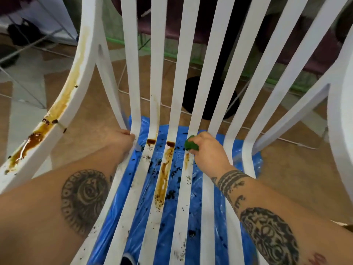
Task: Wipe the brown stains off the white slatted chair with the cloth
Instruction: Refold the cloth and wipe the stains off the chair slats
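Mid-scrub on the stained chair [209,73]

Right hand [210,152] was bunched tight around the green cloth [191,145], pressing it onto a middle slat right where the seat curves up into the back. The left hand [122,138] was hooked round the outermost slat at that same bend, bracing the chair. The slats ran lengthwise away from the person, then swept upward, and the brown stains [163,176] streaked along them the same way. So I'd say wipe along the slat rather than across it, pulling toward yourself with firm pressure and refolding to a clean patch once it's loaded. The cloth was wadded up, so it had no real long side. The armrest [63,104] looked worst, with thick pooled gunk. A blue plastic sheet [172,217] lay underneath, speckled with dark bits.
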Demonstrator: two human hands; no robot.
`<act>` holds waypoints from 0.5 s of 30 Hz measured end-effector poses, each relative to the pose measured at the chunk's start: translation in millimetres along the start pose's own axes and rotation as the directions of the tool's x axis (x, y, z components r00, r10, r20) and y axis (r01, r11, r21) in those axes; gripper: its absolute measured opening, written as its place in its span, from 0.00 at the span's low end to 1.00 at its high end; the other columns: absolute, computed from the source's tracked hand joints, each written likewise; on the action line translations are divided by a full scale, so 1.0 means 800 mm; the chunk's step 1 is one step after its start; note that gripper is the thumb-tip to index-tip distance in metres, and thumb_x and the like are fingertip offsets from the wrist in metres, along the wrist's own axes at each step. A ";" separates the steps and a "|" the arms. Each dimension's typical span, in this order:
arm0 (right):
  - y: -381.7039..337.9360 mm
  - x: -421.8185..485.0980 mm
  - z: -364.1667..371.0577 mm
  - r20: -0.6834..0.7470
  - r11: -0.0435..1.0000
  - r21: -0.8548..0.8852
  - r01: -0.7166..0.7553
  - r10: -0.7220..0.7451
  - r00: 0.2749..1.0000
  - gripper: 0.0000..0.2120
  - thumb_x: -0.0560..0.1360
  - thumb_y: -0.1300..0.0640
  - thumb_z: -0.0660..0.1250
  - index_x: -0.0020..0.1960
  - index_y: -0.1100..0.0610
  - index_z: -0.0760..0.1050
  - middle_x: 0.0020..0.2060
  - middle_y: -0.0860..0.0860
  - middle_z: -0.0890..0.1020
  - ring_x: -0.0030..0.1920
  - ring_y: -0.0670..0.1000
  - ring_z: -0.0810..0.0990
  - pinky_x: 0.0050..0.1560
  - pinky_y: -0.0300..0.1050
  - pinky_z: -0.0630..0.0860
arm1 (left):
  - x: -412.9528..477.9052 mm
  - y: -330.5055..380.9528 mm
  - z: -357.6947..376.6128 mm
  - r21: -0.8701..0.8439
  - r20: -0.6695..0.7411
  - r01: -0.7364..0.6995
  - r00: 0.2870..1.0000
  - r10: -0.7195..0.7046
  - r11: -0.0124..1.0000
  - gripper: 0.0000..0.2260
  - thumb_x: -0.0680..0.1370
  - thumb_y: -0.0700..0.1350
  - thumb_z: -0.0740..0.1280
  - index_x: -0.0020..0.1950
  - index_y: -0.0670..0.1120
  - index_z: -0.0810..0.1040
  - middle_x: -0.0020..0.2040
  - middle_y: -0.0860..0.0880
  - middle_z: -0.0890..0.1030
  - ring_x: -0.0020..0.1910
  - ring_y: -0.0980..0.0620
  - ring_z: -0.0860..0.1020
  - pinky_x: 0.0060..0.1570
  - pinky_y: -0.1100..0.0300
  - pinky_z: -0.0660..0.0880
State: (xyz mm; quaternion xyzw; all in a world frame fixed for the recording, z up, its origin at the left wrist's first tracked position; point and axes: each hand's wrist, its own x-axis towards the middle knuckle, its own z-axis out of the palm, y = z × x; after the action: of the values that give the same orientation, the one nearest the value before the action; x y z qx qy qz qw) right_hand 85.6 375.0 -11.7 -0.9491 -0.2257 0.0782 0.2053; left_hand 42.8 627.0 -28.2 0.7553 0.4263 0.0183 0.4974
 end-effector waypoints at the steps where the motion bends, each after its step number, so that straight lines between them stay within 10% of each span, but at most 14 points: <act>1: -0.001 -0.001 -0.003 0.033 1.000 -0.003 -0.011 0.011 0.999 0.14 0.79 0.61 0.69 0.64 0.55 0.80 0.55 0.51 0.75 0.57 0.55 0.76 0.59 0.43 0.72 | 0.001 0.001 -0.002 0.013 -0.002 0.012 1.000 -0.012 1.000 0.11 0.82 0.41 0.67 0.62 0.43 0.81 0.55 0.44 0.80 0.47 0.47 0.77 0.45 0.58 0.73; 7: -0.005 0.020 -0.052 0.157 0.978 0.124 -0.165 0.145 0.977 0.12 0.80 0.57 0.68 0.63 0.53 0.78 0.50 0.52 0.80 0.51 0.52 0.78 0.51 0.43 0.74 | 0.012 0.006 -0.010 0.125 0.002 0.033 0.999 -0.034 0.992 0.08 0.80 0.44 0.69 0.57 0.46 0.83 0.52 0.45 0.82 0.48 0.46 0.80 0.49 0.54 0.78; 15: -0.023 0.002 -0.016 0.205 0.991 -0.123 0.060 -0.033 0.978 0.13 0.78 0.61 0.68 0.62 0.53 0.81 0.57 0.52 0.78 0.56 0.57 0.79 0.59 0.52 0.77 | 0.005 0.006 -0.008 0.147 -0.019 0.008 1.000 -0.005 0.989 0.09 0.80 0.45 0.69 0.59 0.46 0.83 0.58 0.44 0.82 0.55 0.44 0.80 0.57 0.54 0.78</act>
State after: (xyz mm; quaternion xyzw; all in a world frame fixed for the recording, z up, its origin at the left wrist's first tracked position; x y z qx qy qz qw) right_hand 83.1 386.2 7.6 -0.9419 -0.2722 0.1551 0.1213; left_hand 44.8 633.7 -22.8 0.7882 0.4336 -0.0076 0.4366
